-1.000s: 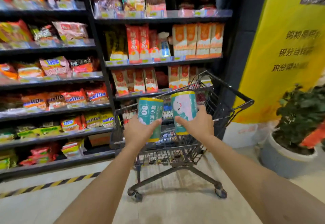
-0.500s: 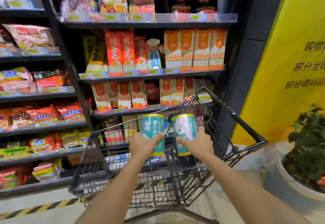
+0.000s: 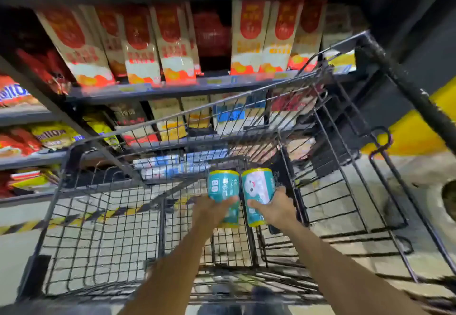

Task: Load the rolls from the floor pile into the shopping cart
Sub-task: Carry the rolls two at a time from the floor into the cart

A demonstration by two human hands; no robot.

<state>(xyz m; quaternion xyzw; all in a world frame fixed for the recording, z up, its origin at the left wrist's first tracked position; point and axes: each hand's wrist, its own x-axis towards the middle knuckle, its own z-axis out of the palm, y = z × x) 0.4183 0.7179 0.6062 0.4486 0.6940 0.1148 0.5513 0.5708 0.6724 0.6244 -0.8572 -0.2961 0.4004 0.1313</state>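
Two teal rolls with yellow ends hang side by side inside the black wire shopping cart (image 3: 61, 183). My left hand (image 3: 212, 212) grips the left roll (image 3: 222, 188), which is printed "80". My right hand (image 3: 276, 209) grips the right roll (image 3: 259, 190), which carries a white and pink picture. Both rolls are upright, low in the basket near its far right part. Both forearms reach down over the near rim. A flat blue and white pack (image 3: 172, 166) lies at the basket's far end.
Dark store shelves (image 3: 172, 90) packed with red, cream and orange snack packs stand right behind the cart. A yellow and black hazard stripe (image 3: 74, 218) runs along the floor below them. A yellow panel (image 3: 414, 132) stands to the right. The cart's handle bar (image 3: 404, 82) runs at upper right.
I have stepped up to the cart and now look down into it. Both hands have lowered the two rolls from above the rim down into the basket.
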